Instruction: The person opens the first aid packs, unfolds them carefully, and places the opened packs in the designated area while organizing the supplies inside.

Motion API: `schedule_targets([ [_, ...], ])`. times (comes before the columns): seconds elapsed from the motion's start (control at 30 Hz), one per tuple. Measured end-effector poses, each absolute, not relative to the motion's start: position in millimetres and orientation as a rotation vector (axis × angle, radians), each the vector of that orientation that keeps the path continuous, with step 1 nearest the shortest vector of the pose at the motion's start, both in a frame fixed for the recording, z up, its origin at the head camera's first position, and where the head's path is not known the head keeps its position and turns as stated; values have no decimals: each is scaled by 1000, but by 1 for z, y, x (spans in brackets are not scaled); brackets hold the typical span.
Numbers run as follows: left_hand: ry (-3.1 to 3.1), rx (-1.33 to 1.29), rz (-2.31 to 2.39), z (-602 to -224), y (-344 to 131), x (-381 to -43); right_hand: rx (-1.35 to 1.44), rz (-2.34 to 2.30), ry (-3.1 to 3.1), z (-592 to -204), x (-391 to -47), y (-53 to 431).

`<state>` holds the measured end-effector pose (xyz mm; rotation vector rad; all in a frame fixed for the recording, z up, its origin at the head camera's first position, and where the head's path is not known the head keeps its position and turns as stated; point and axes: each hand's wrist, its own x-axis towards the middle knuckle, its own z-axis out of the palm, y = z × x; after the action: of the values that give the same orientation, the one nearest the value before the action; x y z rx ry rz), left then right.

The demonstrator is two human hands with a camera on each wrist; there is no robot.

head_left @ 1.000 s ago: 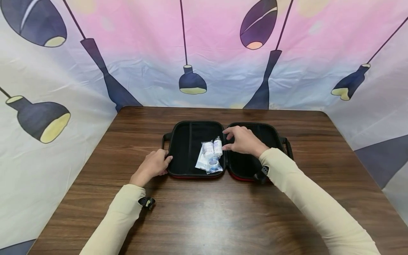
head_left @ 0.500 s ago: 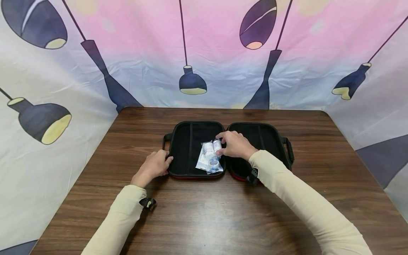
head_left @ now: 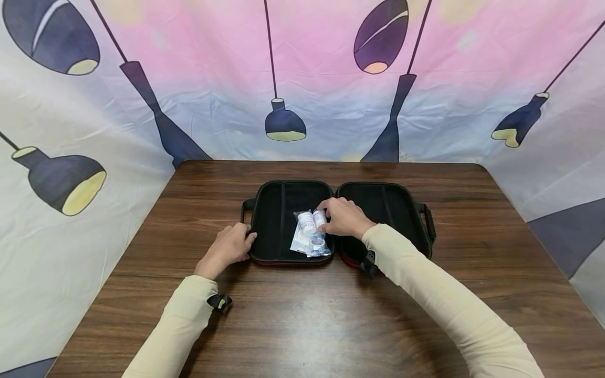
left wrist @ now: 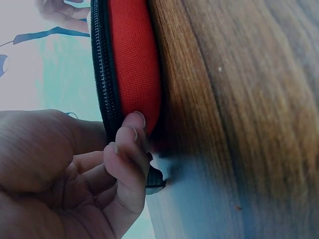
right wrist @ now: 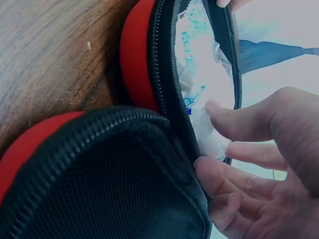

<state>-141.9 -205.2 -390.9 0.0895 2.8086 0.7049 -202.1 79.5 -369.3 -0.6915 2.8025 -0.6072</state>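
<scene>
A black zip case [head_left: 268, 226] with a red outer shell lies unfolded on the table, its two halves side by side. The left hand [head_left: 227, 245] grips the left half's outer edge, thumb at the zip rim and fingertips against the red shell [left wrist: 137, 59]. In that half lies a small pile: two wrapped white rolls, a clear packet with a bluish ring-shaped item [head_left: 317, 243], and a flat white packet [head_left: 299, 241]. The right hand [head_left: 347, 218] reaches across the hinge and holds the right-hand roll [head_left: 320, 217] between thumb and fingers. The other roll [head_left: 306, 222] leans beside it.
The right half [head_left: 394, 210] of the case has a dark mesh lining [right wrist: 124, 184] and sits under the right forearm. Carry handles [head_left: 427, 221] stick out at both outer sides. Brown wooden table [head_left: 302, 315] surrounds the case, and a printed cloth [head_left: 326, 105] hangs behind it.
The right hand has moved left and down from above the hinge onto the right-hand roll. Both rolls have shifted slightly left. The left hand keeps its place at the case edge.
</scene>
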Motion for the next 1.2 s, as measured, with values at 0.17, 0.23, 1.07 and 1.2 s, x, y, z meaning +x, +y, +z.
schedule_targets([
  [0.17,2812,81,713,-391,-204,-141,-686,-627,2799,-369,-202,80],
  [0.23,2815,81,715,-391,-204,-141,-682,-635,2798,-370,-203,80],
  [1.07,2821,79,717,-392,-204,-142,-697,-650,2777,-367,-206,79],
  [1.2,2822,72,715,-392,-204,-141,-703,-709,2769,-362,-209,84],
])
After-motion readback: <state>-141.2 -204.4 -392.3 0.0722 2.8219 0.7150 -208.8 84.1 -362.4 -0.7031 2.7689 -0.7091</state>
